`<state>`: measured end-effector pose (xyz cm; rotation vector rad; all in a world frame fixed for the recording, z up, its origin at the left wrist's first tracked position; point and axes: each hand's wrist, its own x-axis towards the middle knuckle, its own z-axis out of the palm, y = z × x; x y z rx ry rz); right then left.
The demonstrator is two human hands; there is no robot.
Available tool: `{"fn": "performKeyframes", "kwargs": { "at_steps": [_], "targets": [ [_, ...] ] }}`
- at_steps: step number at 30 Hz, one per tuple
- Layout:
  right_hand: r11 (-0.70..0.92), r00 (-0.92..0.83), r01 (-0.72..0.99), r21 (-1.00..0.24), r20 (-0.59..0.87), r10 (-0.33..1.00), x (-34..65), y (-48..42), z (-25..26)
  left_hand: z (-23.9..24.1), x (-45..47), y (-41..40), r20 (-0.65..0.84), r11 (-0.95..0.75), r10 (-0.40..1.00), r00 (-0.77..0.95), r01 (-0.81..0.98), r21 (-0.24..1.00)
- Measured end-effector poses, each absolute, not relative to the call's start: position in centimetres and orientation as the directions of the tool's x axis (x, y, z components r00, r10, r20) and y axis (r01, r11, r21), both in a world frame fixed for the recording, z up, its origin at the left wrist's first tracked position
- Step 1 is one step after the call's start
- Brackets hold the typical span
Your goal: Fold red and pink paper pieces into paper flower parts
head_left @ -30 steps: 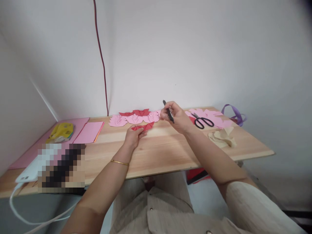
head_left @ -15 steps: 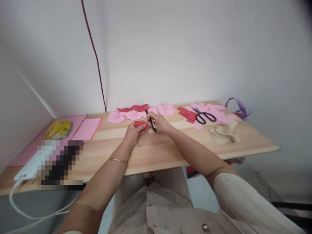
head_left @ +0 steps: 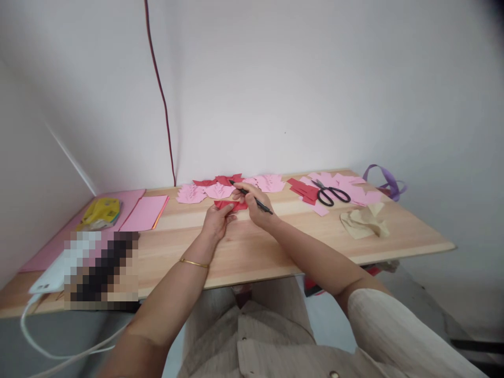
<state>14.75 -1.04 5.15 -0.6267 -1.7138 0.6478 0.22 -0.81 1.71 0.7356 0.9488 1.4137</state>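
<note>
A small folded red paper piece (head_left: 236, 204) is pinched between the thumb and fingers of my left hand (head_left: 216, 221), low over the middle of the wooden table. My right hand (head_left: 258, 205) grips a black pen (head_left: 258, 203), slanted with one end toward the upper left, beside the red paper. Just behind my hands lies a row of folded pink papers (head_left: 191, 193) with small dark marks. Folded red papers (head_left: 228, 179) sit behind that row, near the wall.
To the right, black-handled scissors (head_left: 331, 193) rest on pink paper pieces (head_left: 354, 190), beside red strips (head_left: 303, 191). Crumpled tan paper (head_left: 364, 220) and a purple ribbon (head_left: 388, 181) lie farther right. At the left are pink sheets (head_left: 144, 212), a yellow packet (head_left: 101, 212) and a white cabled device (head_left: 49, 278).
The pen has swung in my right hand: it stood steeper before and now slants more, one end toward the upper left. My left hand stays on the red paper.
</note>
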Motion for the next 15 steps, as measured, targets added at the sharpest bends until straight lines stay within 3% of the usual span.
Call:
{"fn": "performKeyframes", "kwargs": {
  "at_steps": [6, 11, 15],
  "targets": [
    [0.537, -0.131, 0.205, -0.818, 0.521, 0.843, 13.6, -0.9, 3.6, 1.7, 0.0, -0.8, -0.115, 0.055, 0.990, -0.077, -0.545, 0.837],
    [0.522, -0.209, 0.130, -0.843, 0.492, 0.845, 13.8, -0.4, 3.0, 1.8, 0.1, -0.9, -0.097, 0.047, 0.993, -0.063, -0.548, 0.835],
    [0.495, -0.177, 0.200, -0.846, 0.465, 0.867, 13.4, -0.3, 2.3, 1.6, 0.1, -0.8, -0.077, 0.019, 0.993, -0.089, -0.526, 0.850]
  ]
}}
